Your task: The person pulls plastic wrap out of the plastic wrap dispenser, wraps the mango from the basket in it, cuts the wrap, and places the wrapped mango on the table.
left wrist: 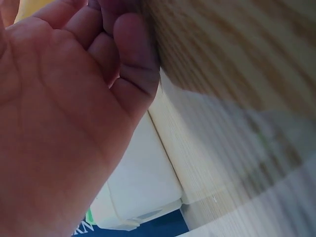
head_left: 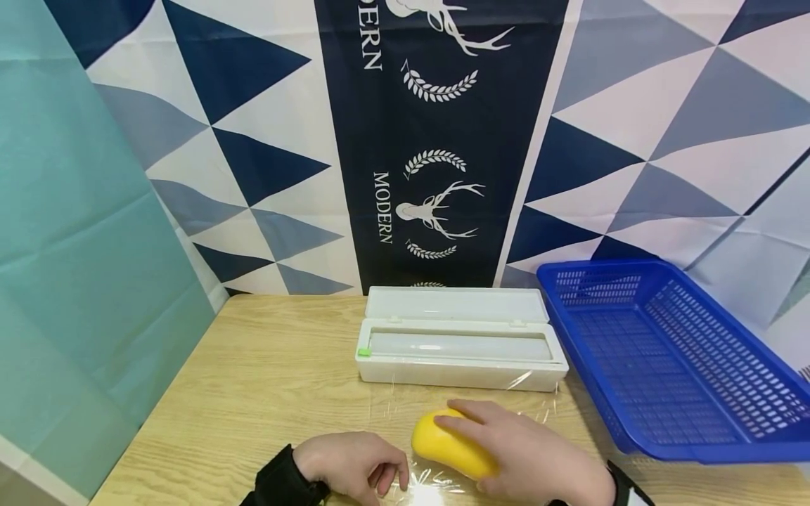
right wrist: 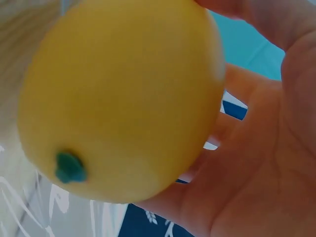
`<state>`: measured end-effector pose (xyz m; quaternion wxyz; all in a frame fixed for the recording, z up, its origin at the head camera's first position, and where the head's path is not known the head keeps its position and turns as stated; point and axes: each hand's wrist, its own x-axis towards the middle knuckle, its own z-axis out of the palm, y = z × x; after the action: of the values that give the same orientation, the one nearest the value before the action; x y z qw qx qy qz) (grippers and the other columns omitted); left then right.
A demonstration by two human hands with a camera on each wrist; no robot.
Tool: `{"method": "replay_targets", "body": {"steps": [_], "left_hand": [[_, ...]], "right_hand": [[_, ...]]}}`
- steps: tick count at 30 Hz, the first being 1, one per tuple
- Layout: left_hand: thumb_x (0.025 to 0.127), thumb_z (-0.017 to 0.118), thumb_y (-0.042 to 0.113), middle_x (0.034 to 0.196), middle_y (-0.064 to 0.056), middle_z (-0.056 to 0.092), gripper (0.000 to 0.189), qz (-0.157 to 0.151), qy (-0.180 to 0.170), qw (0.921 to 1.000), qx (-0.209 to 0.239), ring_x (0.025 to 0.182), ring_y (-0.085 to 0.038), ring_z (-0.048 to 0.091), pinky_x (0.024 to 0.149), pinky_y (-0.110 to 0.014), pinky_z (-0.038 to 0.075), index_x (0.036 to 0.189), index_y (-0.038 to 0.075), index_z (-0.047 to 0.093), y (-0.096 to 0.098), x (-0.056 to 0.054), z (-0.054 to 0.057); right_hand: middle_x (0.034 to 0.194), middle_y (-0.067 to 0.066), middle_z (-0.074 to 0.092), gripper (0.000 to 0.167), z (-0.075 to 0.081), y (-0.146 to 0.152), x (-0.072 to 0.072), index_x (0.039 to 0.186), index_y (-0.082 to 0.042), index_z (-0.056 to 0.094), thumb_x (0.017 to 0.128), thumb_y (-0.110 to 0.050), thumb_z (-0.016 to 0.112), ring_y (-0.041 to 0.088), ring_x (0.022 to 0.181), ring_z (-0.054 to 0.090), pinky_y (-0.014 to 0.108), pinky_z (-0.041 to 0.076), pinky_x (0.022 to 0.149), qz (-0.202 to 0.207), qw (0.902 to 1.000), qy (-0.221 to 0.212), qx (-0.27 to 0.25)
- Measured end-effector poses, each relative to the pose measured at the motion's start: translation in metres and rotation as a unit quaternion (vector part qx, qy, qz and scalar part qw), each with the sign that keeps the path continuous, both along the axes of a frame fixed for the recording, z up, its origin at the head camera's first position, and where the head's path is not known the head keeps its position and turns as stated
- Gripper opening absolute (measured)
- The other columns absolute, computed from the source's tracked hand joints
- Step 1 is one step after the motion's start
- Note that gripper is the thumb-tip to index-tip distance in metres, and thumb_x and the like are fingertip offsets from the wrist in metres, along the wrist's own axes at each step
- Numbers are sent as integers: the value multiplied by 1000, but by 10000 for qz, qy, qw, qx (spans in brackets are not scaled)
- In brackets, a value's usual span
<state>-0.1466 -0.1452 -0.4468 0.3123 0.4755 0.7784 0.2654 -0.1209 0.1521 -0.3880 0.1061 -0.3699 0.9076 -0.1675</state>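
My right hand (head_left: 528,446) holds a smooth yellow mango (head_left: 452,446), fingers over its top and thumb at the near side. In the right wrist view the mango (right wrist: 123,98) fills much of the picture, with a small green stem at its lower end. Clear cling film (head_left: 436,478) stretches from the white dispenser (head_left: 462,372) toward me and lies under the mango. To the left, my left hand (head_left: 354,460) is low at the table with curled fingers, pinching the film's near-left edge. Its fingertips are partly hidden in the left wrist view.
The dispenser's lid (head_left: 455,303) stands raised at the back, and a green slider (head_left: 363,352) sits at its left end. A blue plastic basket (head_left: 633,365) is on the right, close beside the dispenser. Patterned cloth (head_left: 272,140) hangs behind the wooden table (head_left: 272,365).
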Motion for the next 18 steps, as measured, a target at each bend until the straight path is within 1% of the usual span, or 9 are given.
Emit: {"method": "replay_targets", "body": {"steps": [3, 5, 7, 8, 10, 11, 14, 15, 18], "left_hand": [[90, 75, 10, 77, 12, 56, 24, 21, -64, 10000, 25, 61, 5, 45, 61, -14, 45, 111, 17, 65, 0, 0, 0], [90, 74, 8, 76, 12, 56, 24, 42, -139, 9999, 19, 61, 5, 46, 61, -14, 45, 110, 17, 65, 0, 0, 0], [90, 74, 8, 77, 11, 56, 24, 36, -182, 9998, 22, 62, 5, 46, 62, -14, 46, 110, 17, 65, 1, 0, 0], [91, 73, 8, 77, 11, 56, 24, 43, -201, 9998, 15, 62, 5, 46, 62, -14, 46, 110, 17, 65, 1, 0, 0], [91, 73, 8, 76, 11, 56, 23, 42, -195, 9998, -2, 62, 5, 46, 62, -14, 46, 110, 17, 64, 2, 0, 0], [91, 73, 8, 77, 11, 57, 23, 31, -175, 9998, -1, 61, 5, 46, 62, -14, 46, 111, 17, 64, 2, 0, 0], [92, 73, 10, 77, 10, 57, 23, 18, -119, 9999, -18, 61, 5, 45, 62, -15, 46, 111, 17, 64, 2, 1, 0], [91, 73, 9, 77, 11, 56, 22, 28, -91, 10000, -22, 61, 5, 45, 61, -15, 46, 110, 17, 64, 2, 1, 1], [90, 74, 9, 75, 12, 55, 18, 101, -108, 9999, -41, 61, 5, 45, 60, -15, 45, 104, 17, 66, 3, 1, 0]], "right_hand": [[150, 1, 46, 81, -4, -3, 0, 147, -40, 46, 75, -26, 82, 25, 126, 52, 51, 49, 93, 150, 9996, -201, 162], [148, 0, 48, 73, -8, -3, 0, 145, -38, 49, 79, -37, 81, 24, 125, 52, 49, 50, 92, 269, 9990, -268, 222], [145, -1, 50, 67, -12, -4, 0, 142, -37, 52, 82, -50, 78, 23, 125, 52, 48, 50, 92, 404, 9986, -261, 213], [144, -2, 51, 66, -14, -4, 0, 141, -37, 52, 82, -55, 76, 22, 124, 52, 47, 50, 92, 469, 9983, -276, 195], [143, -3, 51, 66, -16, -5, -1, 140, -37, 53, 82, -60, 74, 20, 124, 51, 45, 50, 92, 604, 9977, -287, 140], [143, -4, 51, 65, -18, -5, -2, 139, -37, 53, 82, -58, 75, 20, 123, 51, 44, 50, 91, 674, 9973, -255, 112], [142, -5, 49, 66, -20, -5, -3, 138, -36, 53, 80, -46, 82, 16, 119, 51, 39, 51, 88, 825, 9963, -231, 17], [141, -5, 49, 66, -21, -5, -4, 138, -35, 54, 79, -43, 83, 16, 117, 51, 38, 52, 86, 882, 9960, -159, -24], [137, -4, 49, 66, -24, -5, -5, 136, -33, 54, 78, -41, 84, 14, 114, 51, 34, 51, 83, 980, 9951, -6, -147]]}}
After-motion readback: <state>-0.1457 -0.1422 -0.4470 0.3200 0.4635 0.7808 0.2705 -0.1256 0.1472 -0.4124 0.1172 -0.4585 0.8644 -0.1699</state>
